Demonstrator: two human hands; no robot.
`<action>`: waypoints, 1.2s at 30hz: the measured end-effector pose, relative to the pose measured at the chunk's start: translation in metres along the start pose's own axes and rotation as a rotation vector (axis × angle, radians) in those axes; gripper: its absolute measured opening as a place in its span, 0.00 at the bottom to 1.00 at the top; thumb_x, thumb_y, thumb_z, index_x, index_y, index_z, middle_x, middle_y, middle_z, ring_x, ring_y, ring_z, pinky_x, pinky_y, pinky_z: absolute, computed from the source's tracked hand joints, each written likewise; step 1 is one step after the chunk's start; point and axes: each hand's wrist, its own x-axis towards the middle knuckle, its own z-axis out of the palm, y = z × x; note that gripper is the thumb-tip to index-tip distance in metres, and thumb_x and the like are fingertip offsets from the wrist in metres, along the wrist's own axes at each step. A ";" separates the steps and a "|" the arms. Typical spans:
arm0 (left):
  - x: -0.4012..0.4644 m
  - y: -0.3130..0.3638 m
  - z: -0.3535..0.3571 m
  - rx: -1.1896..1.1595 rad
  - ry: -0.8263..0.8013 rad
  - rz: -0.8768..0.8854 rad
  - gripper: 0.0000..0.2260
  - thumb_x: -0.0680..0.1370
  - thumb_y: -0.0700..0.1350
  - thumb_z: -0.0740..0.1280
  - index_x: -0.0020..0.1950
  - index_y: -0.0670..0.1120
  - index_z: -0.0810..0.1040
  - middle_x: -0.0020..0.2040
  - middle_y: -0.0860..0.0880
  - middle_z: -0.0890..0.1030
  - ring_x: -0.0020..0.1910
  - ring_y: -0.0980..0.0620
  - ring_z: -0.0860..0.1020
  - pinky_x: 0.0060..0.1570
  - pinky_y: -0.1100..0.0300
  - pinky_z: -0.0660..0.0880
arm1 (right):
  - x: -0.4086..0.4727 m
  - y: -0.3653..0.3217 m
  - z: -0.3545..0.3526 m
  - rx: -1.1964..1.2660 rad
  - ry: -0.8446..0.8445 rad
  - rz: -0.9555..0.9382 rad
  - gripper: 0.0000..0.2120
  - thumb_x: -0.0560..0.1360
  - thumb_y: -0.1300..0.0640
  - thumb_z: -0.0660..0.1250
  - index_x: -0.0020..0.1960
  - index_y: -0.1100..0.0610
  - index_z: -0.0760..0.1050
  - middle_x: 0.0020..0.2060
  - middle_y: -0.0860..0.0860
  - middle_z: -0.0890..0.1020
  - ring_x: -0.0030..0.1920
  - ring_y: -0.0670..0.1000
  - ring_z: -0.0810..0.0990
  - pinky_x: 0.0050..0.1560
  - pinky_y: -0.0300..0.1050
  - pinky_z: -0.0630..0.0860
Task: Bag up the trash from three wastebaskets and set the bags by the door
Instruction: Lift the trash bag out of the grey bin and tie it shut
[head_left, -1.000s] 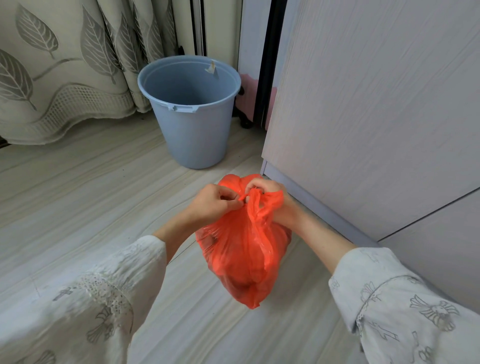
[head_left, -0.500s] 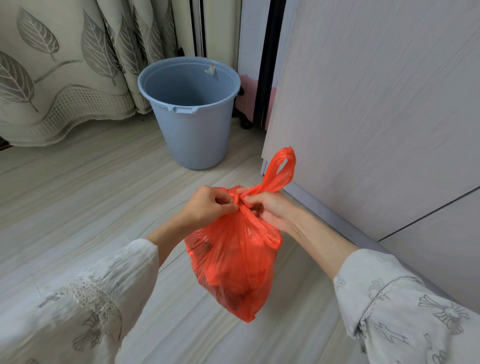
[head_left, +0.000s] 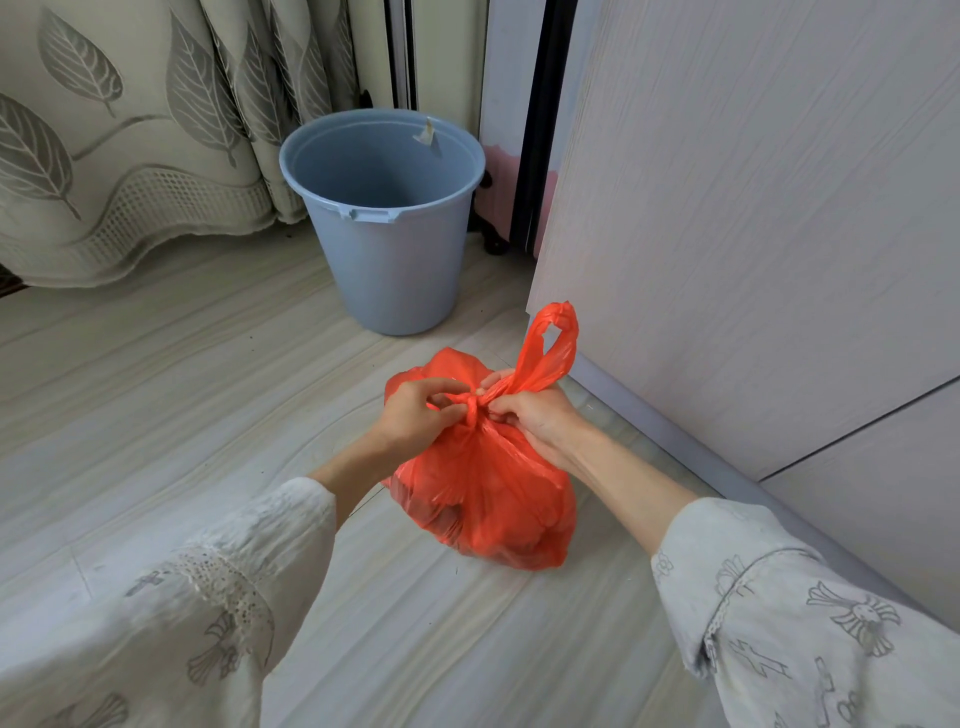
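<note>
The orange bag (head_left: 483, 499) is pinched at its neck by both hands: the left hand (head_left: 415, 410) is closed on one handle at the knot (head_left: 470, 408), and the right hand (head_left: 535, 415) is closed on the other, each grip narrow and holding plastic. Compared with half a second ago, the knot has been drawn tighter and lower, and the bag, which was hanging clear of the floor, now appears to be resting on the floor (head_left: 182, 395) directly below the grip. The free handle loop (head_left: 556, 343) is seen standing up just beyond and to the right of the grip, as it was a moment earlier.

From this it is judged that the tying of this bag is nearly done, and that carrying it to the door is what remains for it; nothing is shown of the other two wastebaskets.

The bag is thin, glossy, crinkled film, slightly translucent, bulging into a rounded sack with lumpy contents dimly seen through it. Beyond the grip stands the blue wastebasket (head_left: 384, 244), a smooth tapered plastic pail, unlined, with a scrap of paper (head_left: 427, 136) stuck at its far rim. A pale wood-grain cabinet panel (head_left: 753, 208) rises to the right of the grip, and a leaf-patterned curtain (head_left: 130, 130) hangs far to the left.
</note>
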 end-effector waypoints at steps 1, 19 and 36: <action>-0.001 0.001 -0.001 0.024 -0.001 0.032 0.08 0.74 0.40 0.66 0.52 0.45 0.79 0.34 0.52 0.74 0.33 0.57 0.71 0.35 0.64 0.68 | 0.000 0.000 -0.001 0.001 0.007 -0.002 0.16 0.67 0.78 0.59 0.37 0.59 0.74 0.32 0.55 0.75 0.31 0.48 0.72 0.35 0.37 0.71; -0.006 0.042 0.007 0.605 -0.160 0.628 0.09 0.70 0.49 0.49 0.33 0.46 0.62 0.30 0.54 0.66 0.34 0.49 0.67 0.39 0.53 0.68 | 0.027 -0.030 -0.050 -0.433 0.485 0.022 0.19 0.77 0.51 0.61 0.59 0.64 0.76 0.58 0.60 0.80 0.60 0.58 0.77 0.60 0.47 0.72; -0.014 0.060 -0.031 0.567 -0.135 0.159 0.10 0.76 0.43 0.61 0.35 0.43 0.71 0.33 0.47 0.72 0.37 0.47 0.69 0.35 0.58 0.61 | 0.011 -0.085 -0.058 -0.416 0.336 0.081 0.07 0.73 0.52 0.66 0.42 0.56 0.77 0.49 0.57 0.83 0.47 0.55 0.80 0.43 0.47 0.77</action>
